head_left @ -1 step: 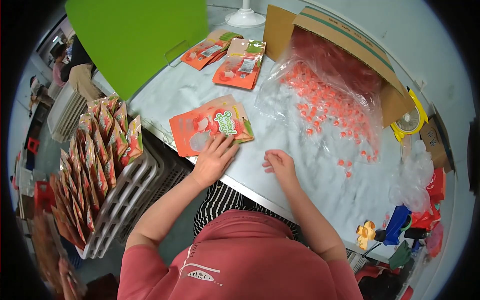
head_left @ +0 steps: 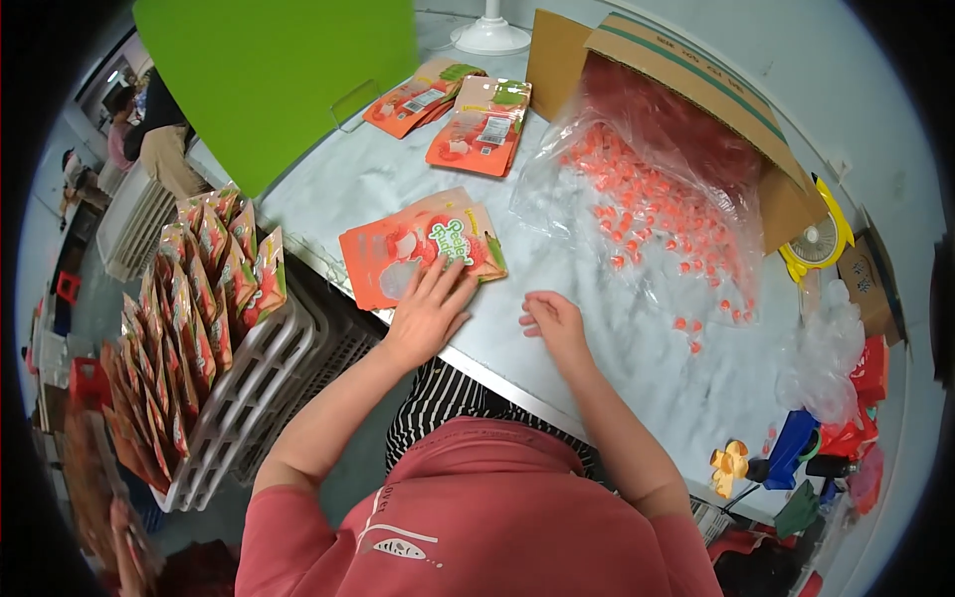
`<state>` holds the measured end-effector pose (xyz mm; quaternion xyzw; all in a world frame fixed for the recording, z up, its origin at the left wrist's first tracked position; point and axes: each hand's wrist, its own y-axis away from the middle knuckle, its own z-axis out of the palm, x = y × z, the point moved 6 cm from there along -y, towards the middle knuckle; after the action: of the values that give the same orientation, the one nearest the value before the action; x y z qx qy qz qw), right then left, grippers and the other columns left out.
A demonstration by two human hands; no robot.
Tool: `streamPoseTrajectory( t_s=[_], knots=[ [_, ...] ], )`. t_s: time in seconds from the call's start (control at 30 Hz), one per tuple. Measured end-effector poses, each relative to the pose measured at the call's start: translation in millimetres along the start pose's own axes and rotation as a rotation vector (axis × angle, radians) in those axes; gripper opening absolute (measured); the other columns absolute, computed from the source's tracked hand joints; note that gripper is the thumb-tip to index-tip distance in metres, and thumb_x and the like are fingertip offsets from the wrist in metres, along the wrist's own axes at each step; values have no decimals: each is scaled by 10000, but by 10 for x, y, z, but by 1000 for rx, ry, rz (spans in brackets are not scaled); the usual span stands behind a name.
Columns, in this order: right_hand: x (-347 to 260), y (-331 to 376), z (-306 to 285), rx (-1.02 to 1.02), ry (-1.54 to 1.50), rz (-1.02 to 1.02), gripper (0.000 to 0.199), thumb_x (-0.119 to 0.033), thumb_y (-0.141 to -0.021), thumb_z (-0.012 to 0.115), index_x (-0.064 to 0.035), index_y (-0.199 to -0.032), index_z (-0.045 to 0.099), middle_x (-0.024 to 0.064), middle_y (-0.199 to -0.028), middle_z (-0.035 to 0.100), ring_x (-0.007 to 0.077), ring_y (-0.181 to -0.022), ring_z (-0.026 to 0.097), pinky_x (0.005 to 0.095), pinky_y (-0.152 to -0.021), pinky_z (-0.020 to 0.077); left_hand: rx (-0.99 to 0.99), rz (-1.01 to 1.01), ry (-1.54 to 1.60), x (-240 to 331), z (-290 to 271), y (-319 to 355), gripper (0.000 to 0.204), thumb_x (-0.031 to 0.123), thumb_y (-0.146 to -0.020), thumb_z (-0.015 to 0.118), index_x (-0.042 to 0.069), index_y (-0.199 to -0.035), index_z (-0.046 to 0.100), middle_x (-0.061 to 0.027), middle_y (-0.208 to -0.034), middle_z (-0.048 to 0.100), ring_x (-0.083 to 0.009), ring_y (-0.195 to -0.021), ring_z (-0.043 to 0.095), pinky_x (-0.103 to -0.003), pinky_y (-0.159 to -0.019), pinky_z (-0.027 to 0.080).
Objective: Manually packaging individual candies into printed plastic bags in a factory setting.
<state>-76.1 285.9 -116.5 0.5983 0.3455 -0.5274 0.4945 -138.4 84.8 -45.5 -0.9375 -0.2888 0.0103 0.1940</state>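
My left hand (head_left: 425, 313) lies palm down with fingers stretched out on a small pile of orange-pink flat snack pouches (head_left: 381, 261) with green and white lettering, at the table's near left edge. To its right, my right hand (head_left: 553, 323) hovers over or rests on the table. Its fingers are loosely bent and a little apart, with nothing visible in them. Beyond and to the right, small red-orange wrapped pieces (head_left: 647, 194) spill from a clear plastic bag (head_left: 547, 189) lined inside a tipped cardboard box (head_left: 686, 65).
Two stacks of pouches (head_left: 476, 129) lie at the back. A grey plastic crate (head_left: 254, 398) packed with upright filled pouches (head_left: 189, 298) stands left. A green board (head_left: 279, 80) rises behind it. A yellow fan (head_left: 818, 239), crumpled plastic (head_left: 826, 348) and a blue tool (head_left: 789, 448) line the right.
My right hand has shifted very slightly toward the pouches. My left hand stays flat on the pouches.
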Motion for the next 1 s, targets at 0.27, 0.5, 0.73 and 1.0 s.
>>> streamPoseTrajectory(
  t_s=[0.27,0.5,0.73,1.0],
  knots=[
    [-92,-624,517,25,77,16,344,-214,-910,697,31,-1127,594,116,-886,698,162,-680,670,265,-504,518,-66,-276,135,-289,300,62,620,318,-883,667,41,-1405,481,-218,-1472,433,-397,-1380,388,-532,-1115,341],
    [37,-143,194,-132,29,85,211,-152,-930,672,12,-1060,645,70,-831,705,103,-650,635,241,-527,497,49,-156,378,118,46,333,506,193,-850,706,8,-1300,568,-214,-1323,557,-390,-1224,534,-460,-1035,439],
    [33,449,217,-268,17,47,150,-105,-944,649,23,-1004,701,35,-830,696,86,-722,626,220,-620,495,272,-359,624,436,-173,263,220,162,-829,737,21,-979,658,-143,-911,653,-298,-850,655,-398,-758,525],
    [-138,651,367,-288,-6,53,102,-54,-895,705,38,-871,668,35,-773,677,76,-705,622,220,-632,504,126,-633,795,391,64,339,173,156,-868,738,11,-860,644,-44,-684,622,-118,-608,587,-274,-570,473]
  ],
)
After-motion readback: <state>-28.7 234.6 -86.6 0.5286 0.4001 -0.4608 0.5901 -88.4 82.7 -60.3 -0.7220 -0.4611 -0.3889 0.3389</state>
